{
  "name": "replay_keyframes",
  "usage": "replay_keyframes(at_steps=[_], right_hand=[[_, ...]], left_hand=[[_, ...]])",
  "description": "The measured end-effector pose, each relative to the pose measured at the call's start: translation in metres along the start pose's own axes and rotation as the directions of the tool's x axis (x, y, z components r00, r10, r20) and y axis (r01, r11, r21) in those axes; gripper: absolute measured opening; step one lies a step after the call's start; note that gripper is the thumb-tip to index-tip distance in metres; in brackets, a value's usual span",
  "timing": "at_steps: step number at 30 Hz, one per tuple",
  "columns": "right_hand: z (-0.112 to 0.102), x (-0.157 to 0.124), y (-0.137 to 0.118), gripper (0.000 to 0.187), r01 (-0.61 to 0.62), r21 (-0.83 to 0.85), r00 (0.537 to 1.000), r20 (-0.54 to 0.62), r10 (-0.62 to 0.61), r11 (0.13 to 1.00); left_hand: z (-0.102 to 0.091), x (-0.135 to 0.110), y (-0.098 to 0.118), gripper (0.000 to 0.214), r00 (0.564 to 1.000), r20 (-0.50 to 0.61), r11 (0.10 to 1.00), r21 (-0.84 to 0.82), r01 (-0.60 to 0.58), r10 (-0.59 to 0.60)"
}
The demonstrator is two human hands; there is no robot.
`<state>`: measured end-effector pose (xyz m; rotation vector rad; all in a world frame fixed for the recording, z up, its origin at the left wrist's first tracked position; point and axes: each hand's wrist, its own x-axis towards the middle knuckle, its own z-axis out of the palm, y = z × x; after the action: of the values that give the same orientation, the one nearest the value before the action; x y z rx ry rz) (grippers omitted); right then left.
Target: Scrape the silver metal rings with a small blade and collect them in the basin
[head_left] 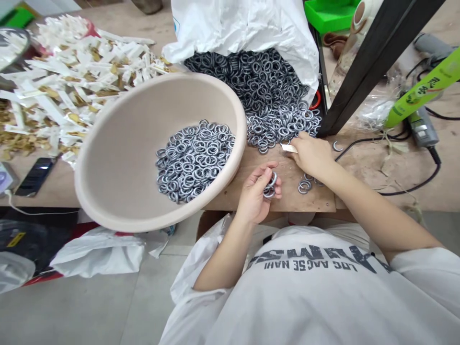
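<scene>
My left hand (254, 194) is closed on a few grey metal rings (269, 192), above the wooden work board (237, 197). My right hand (312, 152) is closed at the near edge of a ring pile (280, 125), with a small flat white piece (289, 148) sticking out from under its fingers. Whether that hand also has a ring in it is hidden. The pile spills from a white woven sack (244, 28). Left of my hands, a large beige basin (118, 124) holds a heap of similar rings (196, 163). Several loose rings (304, 185) lie beside my right wrist.
White packets with brown pieces (86, 81) are heaped at the left, near a black phone (38, 176). A dark metal post (370, 67) rises just beyond my right hand. Farther right lie a green tube (424, 88), a cable (427, 177) and a half ring (337, 146).
</scene>
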<state>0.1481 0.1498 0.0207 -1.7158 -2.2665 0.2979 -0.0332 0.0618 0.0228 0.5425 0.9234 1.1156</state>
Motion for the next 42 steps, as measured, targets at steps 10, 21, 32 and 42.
replay_keyframes(at_steps=[10,21,32,42], right_hand=[[-0.012,-0.061,-0.028,0.027,-0.152,0.910,0.988,0.151,0.034,0.386],[-0.008,-0.070,-0.022,0.031,-0.149,0.961,0.988,0.155,-0.004,0.235],[-0.030,-0.087,-0.016,0.030,0.272,0.445,0.962,-0.112,-0.248,0.853],[-0.030,-0.088,-0.018,0.038,0.256,0.447,0.959,-0.003,-0.284,0.857]], left_hand=[[0.016,0.005,-0.015,0.050,0.975,0.165,0.988,-0.025,0.152,-0.146],[0.032,0.005,-0.026,0.048,0.992,0.119,0.998,0.035,0.042,-0.046],[0.022,0.005,-0.023,0.043,0.991,0.099,0.985,0.139,-0.104,0.090],[0.017,0.004,-0.025,0.043,0.988,0.130,0.980,0.170,-0.106,0.085]])
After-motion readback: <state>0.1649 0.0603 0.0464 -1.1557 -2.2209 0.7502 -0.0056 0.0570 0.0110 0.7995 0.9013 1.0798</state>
